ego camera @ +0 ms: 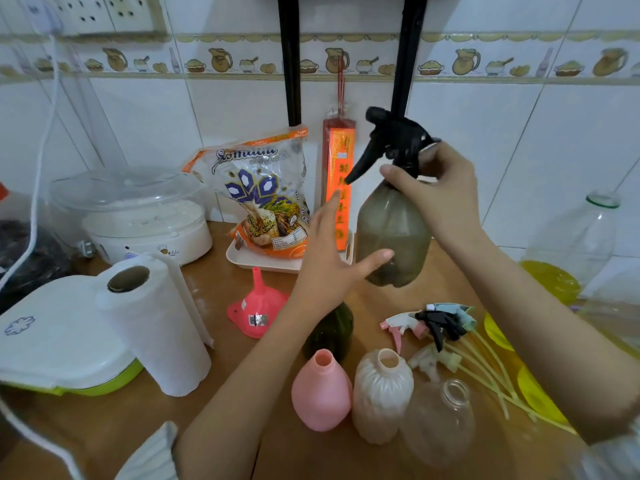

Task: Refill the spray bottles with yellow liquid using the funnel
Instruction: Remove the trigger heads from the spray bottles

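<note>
— Smoky-grey plastic, that spray bottle (pixel 393 233); where does it sit?

— Lifted above the middle of the worktop (pixel 221 292), upright. The right hand (pixel 438 195) is closed around its neck just under the black trigger head (pixel 391 143), thumb in front. The left hand (pixel 334 261) is open with fingers spread, its thumb tip touching the bottle's lower side; it holds nothing.

— And the funnel?

— The pink funnel (pixel 258 308) stands mouth-down, spout up, on the worktop just left of the left wrist, in front of a cream tray (pixel 242 259) holding a rice bag (pixel 263 199).

— Other bottles?

— Toward the near edge stand a pink bottle (pixel 322 393), a ribbed pale bottle (pixel 382 396) and a clear bottle (pixel 440 420), all uncapped. A dark green bottle (pixel 332 332) is partly hidden behind the left forearm. Loose spray heads (pixel 433 327) with long tubes lie to the right of them.

— The yellow liquid?

— In a big clear jug (pixel 571 251) at the right edge, pooled at its bottom. A paper towel roll (pixel 156 327) stands at the left.
</note>
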